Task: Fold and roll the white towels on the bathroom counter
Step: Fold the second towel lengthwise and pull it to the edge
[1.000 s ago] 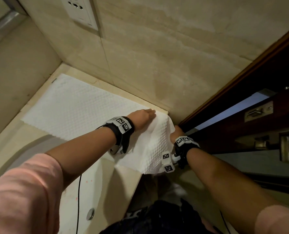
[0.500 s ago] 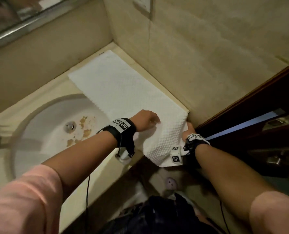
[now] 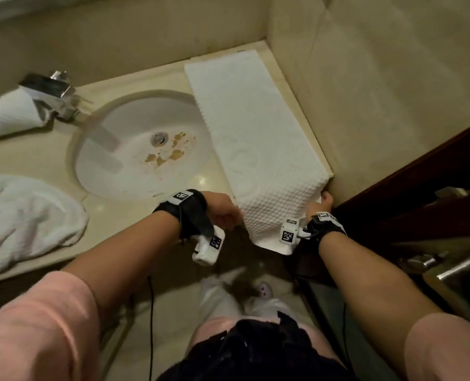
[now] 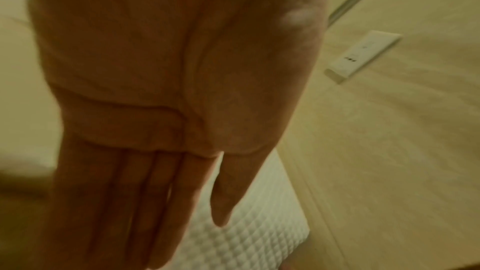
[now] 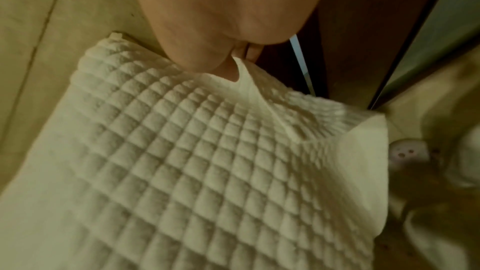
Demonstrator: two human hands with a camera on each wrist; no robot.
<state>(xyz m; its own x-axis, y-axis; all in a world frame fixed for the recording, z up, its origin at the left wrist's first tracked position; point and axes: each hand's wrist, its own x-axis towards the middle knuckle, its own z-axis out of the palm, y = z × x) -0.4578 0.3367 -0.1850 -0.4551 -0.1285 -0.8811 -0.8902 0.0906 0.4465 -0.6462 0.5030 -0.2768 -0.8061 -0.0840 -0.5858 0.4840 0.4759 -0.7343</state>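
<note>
A white waffle towel (image 3: 256,133) lies folded in a long strip along the counter's (image 3: 118,215) right side, from the back corner to the front edge, where its near end hangs over. My left hand (image 3: 223,213) is at the left edge of that near end; in the left wrist view its fingers (image 4: 155,202) are straight over the towel (image 4: 246,243). My right hand (image 3: 321,203) is at the near right corner. In the right wrist view the right hand (image 5: 233,63) pinches a fold of the towel's (image 5: 182,161) edge between thumb and fingers.
A stained sink (image 3: 135,166) and a faucet (image 3: 50,89) sit left of the towel. A rolled white towel (image 3: 6,114) lies at the back left, a crumpled one (image 3: 22,221) at the front left. The wall and a dark door (image 3: 420,202) with a metal handle (image 3: 448,268) close the right.
My left hand has slid off the top of the towel to its left edge at the counter front. My right hand has stayed at the near right corner. My head has turned left.
</note>
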